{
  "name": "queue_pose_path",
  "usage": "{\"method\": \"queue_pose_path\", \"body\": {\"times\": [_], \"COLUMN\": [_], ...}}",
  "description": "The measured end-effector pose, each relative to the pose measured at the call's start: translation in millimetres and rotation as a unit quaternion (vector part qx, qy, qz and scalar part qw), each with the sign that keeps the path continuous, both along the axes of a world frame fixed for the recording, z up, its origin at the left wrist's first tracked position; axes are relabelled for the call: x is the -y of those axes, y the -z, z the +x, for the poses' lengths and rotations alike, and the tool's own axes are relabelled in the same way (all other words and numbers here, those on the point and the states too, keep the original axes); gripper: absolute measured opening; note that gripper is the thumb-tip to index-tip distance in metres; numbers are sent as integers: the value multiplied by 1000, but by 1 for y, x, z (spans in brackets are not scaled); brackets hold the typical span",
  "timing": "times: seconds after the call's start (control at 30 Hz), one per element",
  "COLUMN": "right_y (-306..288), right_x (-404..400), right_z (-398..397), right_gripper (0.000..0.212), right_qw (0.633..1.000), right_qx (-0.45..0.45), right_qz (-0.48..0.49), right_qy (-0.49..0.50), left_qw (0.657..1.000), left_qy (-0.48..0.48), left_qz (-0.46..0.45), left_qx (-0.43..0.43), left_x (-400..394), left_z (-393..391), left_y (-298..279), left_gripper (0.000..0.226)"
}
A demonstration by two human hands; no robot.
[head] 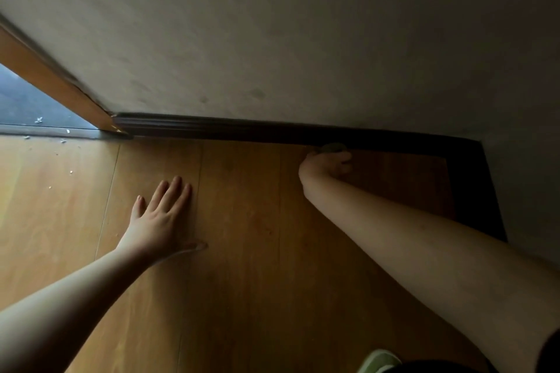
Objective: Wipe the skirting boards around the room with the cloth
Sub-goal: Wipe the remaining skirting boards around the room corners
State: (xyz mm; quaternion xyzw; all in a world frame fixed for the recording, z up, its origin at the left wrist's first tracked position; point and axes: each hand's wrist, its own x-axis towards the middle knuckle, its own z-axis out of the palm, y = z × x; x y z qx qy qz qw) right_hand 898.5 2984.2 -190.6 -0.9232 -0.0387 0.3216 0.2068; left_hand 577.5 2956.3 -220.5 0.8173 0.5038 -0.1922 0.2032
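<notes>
Against the dark skirting board point(242, 127), low on the wall, the right hand point(325, 163) is curled round a small greenish cloth point(333, 147), of which only a scrap shows above the knuckles; the cloth looks pressed to the board's lower face where it meets the floor, though dim light makes the contact hard to confirm. Well back from the skirting board, the left hand point(163, 215) lies flat on the wooden floor point(242, 251), fingers straight and spread, holding nothing and propping the body.

To the right of the wiping hand the skirting board turns a corner point(478, 142) and runs back along the side wall. To the left it ends at a wooden door frame point(57, 85), beside which pale crumbs of debris point(39, 119) lie on the threshold and floor.

My judgement is that this step is a stroke along the board. Doing it well means keeping the cloth bunched firmly under the fingers, pressing into the moulded grooves as well as the flat face, and running one steady pass from corner to door frame. The left hand should shift along the floor to keep balance, and the cloth should be refolded once soiled
</notes>
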Motion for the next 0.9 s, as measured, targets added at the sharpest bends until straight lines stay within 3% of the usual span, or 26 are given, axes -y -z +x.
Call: {"method": "queue_pose_path", "body": {"times": [0.17,0.27,0.37,0.43,0.57,0.73,0.9], "right_y": [-1,-8,-11,-17,-47,-76,-57], "right_x": [-9,-4,9,19,31,51,59], "right_z": [-41,-43,-39,-35,-10,27,11], "right_gripper": [65,62,58,55,62,61,59], "right_qw": [992,991,980,968,961,952,964], "right_qx": [-28,-19,-71,-119,-107,-71,-42], "right_qz": [-11,-14,42,72,65,53,85], "right_qy": [-122,-131,-183,-208,-245,-294,-247], "left_qw": [1000,999,995,988,971,938,957], "left_qy": [5,12,39,78,145,300,273], "left_qz": [-18,-28,-51,-72,-109,-65,25], "left_qx": [-24,-45,-77,-115,-156,-159,-99], "left_x": [-2,-4,-8,-18,-53,-79,-83], "left_z": [7,8,10,11,16,5,-22], "left_y": [-11,-15,-24,-36,-75,-114,-89], "left_gripper": [131,130,127,119,99,85,90]}}
